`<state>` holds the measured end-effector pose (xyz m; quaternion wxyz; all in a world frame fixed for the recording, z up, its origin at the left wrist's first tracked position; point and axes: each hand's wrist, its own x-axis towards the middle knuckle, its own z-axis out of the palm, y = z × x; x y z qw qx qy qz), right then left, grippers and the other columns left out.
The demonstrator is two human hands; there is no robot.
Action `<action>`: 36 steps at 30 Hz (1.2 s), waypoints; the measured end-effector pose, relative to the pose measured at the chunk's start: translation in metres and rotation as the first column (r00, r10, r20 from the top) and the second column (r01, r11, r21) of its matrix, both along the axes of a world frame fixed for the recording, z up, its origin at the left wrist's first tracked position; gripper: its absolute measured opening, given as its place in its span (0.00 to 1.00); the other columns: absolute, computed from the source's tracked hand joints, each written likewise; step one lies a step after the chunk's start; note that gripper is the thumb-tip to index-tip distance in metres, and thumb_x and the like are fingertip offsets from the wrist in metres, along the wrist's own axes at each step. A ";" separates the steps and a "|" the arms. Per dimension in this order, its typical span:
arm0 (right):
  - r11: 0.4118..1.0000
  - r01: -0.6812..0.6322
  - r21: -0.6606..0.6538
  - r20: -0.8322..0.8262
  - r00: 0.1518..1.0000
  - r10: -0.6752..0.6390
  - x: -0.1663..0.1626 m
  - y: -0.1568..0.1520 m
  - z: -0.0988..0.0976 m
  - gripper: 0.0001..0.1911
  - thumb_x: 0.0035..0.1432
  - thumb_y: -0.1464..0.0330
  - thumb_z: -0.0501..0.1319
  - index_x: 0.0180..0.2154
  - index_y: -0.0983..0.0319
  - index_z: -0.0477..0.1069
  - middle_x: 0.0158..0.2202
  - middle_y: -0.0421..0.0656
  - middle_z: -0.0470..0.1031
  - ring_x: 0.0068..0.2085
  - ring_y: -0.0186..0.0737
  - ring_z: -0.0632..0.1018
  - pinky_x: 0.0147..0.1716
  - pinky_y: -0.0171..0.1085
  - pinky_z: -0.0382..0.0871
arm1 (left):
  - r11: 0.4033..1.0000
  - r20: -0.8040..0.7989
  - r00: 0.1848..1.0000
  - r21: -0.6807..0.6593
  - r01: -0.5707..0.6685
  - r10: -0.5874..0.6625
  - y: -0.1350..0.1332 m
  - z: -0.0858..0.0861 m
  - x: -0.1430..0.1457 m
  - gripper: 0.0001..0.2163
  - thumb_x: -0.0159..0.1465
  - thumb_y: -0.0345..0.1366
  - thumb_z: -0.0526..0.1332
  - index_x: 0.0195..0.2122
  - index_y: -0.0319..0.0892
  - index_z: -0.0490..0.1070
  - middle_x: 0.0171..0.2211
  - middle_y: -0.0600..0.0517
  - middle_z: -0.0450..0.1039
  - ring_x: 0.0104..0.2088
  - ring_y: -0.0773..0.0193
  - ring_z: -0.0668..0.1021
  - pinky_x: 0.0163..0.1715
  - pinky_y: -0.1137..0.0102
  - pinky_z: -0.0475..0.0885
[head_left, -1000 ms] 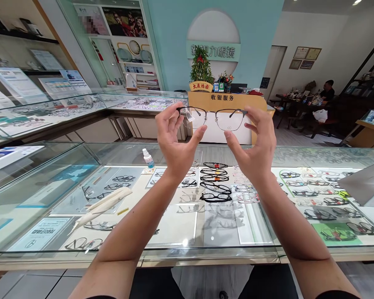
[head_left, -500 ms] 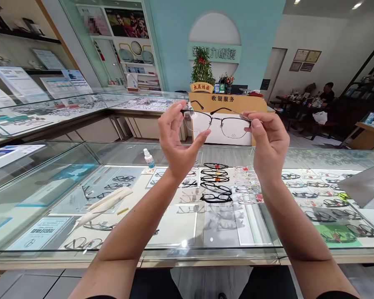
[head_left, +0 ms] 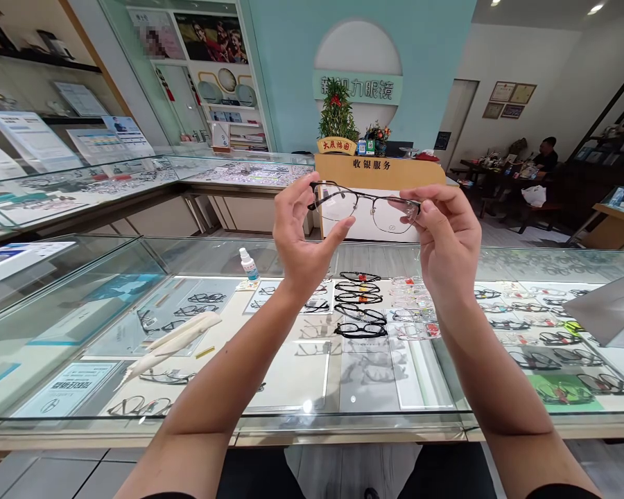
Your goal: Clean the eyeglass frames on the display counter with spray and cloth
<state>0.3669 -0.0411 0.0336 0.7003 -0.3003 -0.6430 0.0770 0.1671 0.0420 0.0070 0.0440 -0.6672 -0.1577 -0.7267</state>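
A pair of thin dark-rimmed glasses is held up in the air above a glass display counter. My left hand pinches the left end of the frame between fingers and thumb. At the right end, my right hand has its fingers curled round the hinge. The clear lenses face me and the frame sits slightly tilted, left side higher.
Inside the counter lie several rows of glasses and a white cloth roll. A small white bottle stands on the glass. A cashier desk with a plant is behind. A person sits far right at a table.
The right hand went from open fingers to a closed grip on the frame's right end. The glasses shifted a little to the right and tilted.
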 end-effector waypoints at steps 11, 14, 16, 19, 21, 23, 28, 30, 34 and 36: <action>0.992 0.067 -0.111 0.146 0.988 -0.051 0.015 0.000 0.007 0.09 0.72 0.59 0.64 0.47 0.52 0.82 0.50 0.42 0.87 0.55 0.46 0.86 0.57 0.52 0.80 | 0.998 -0.160 0.987 -0.052 -0.038 0.030 -0.009 0.008 -0.007 0.32 0.67 0.59 0.72 0.68 0.57 0.67 0.63 0.46 0.77 0.65 0.46 0.81 0.66 0.44 0.79; 0.987 0.034 -0.155 0.246 0.969 0.005 0.017 -0.001 0.009 0.07 0.70 0.58 0.69 0.42 0.53 0.83 0.47 0.41 0.88 0.52 0.45 0.85 0.57 0.53 0.77 | 0.998 -0.230 0.973 -0.065 -0.024 0.008 -0.017 0.011 -0.009 0.33 0.67 0.55 0.73 0.69 0.54 0.67 0.63 0.45 0.77 0.59 0.47 0.85 0.62 0.48 0.82; 0.986 -0.012 -0.168 0.264 0.963 0.057 0.018 0.001 0.009 0.07 0.70 0.58 0.69 0.41 0.53 0.83 0.45 0.41 0.88 0.51 0.45 0.85 0.56 0.53 0.76 | 0.997 -0.258 0.966 -0.078 -0.002 -0.019 -0.021 0.011 -0.008 0.33 0.67 0.53 0.74 0.70 0.54 0.67 0.63 0.44 0.77 0.57 0.47 0.86 0.60 0.49 0.83; 0.970 -0.081 -0.230 0.256 0.956 0.141 0.019 0.005 0.008 0.07 0.69 0.58 0.70 0.39 0.53 0.83 0.47 0.41 0.87 0.52 0.45 0.84 0.57 0.52 0.76 | 0.990 -0.291 0.951 -0.126 0.067 -0.101 -0.024 0.012 -0.007 0.33 0.67 0.52 0.73 0.71 0.55 0.67 0.64 0.44 0.77 0.57 0.47 0.86 0.58 0.51 0.85; 0.944 -0.145 -0.296 0.232 0.948 0.219 0.020 0.006 0.007 0.08 0.68 0.58 0.70 0.37 0.53 0.83 0.49 0.41 0.86 0.52 0.43 0.83 0.57 0.52 0.76 | 0.980 -0.299 0.942 -0.170 0.105 -0.153 -0.024 0.012 -0.006 0.34 0.67 0.53 0.73 0.71 0.54 0.67 0.64 0.44 0.76 0.60 0.47 0.84 0.57 0.53 0.86; 0.906 -0.221 -0.360 0.191 0.934 0.303 0.020 0.007 0.007 0.09 0.68 0.58 0.70 0.36 0.54 0.83 0.51 0.42 0.86 0.52 0.43 0.83 0.58 0.51 0.77 | 0.969 -0.296 0.936 -0.212 0.127 -0.188 -0.024 0.012 -0.006 0.35 0.66 0.55 0.73 0.71 0.53 0.68 0.65 0.44 0.75 0.63 0.46 0.82 0.57 0.54 0.87; 0.823 -0.342 -0.454 0.101 0.898 0.429 0.018 0.006 0.008 0.12 0.67 0.55 0.72 0.36 0.56 0.83 0.47 0.42 0.87 0.49 0.42 0.83 0.55 0.49 0.77 | 0.951 -0.279 0.922 -0.230 0.206 -0.267 -0.024 0.012 -0.006 0.33 0.67 0.53 0.73 0.70 0.51 0.70 0.65 0.43 0.76 0.65 0.47 0.81 0.56 0.55 0.88; 0.804 -0.357 -0.475 0.086 0.891 0.446 0.017 0.006 0.009 0.14 0.67 0.54 0.72 0.36 0.57 0.83 0.40 0.42 0.87 0.44 0.41 0.83 0.52 0.47 0.77 | 0.940 -0.269 0.910 -0.217 0.263 -0.316 -0.024 0.012 -0.006 0.32 0.68 0.50 0.73 0.70 0.51 0.69 0.63 0.43 0.76 0.62 0.49 0.82 0.56 0.56 0.88; 0.801 -0.389 -0.455 0.051 0.887 0.459 0.013 0.005 0.007 0.17 0.65 0.51 0.73 0.37 0.59 0.84 0.38 0.43 0.87 0.42 0.40 0.82 0.47 0.42 0.75 | 0.919 -0.248 0.894 -0.235 0.317 -0.372 -0.025 0.011 -0.005 0.32 0.69 0.48 0.73 0.72 0.52 0.68 0.63 0.43 0.76 0.57 0.52 0.85 0.56 0.58 0.87; 0.816 -0.385 -0.432 0.051 0.893 0.448 0.012 0.004 0.006 0.17 0.66 0.51 0.73 0.37 0.59 0.84 0.38 0.43 0.87 0.41 0.40 0.82 0.46 0.41 0.75 | 0.920 -0.242 0.899 -0.241 0.308 -0.365 -0.025 0.011 -0.004 0.32 0.69 0.49 0.72 0.72 0.52 0.67 0.64 0.43 0.75 0.57 0.52 0.85 0.56 0.58 0.86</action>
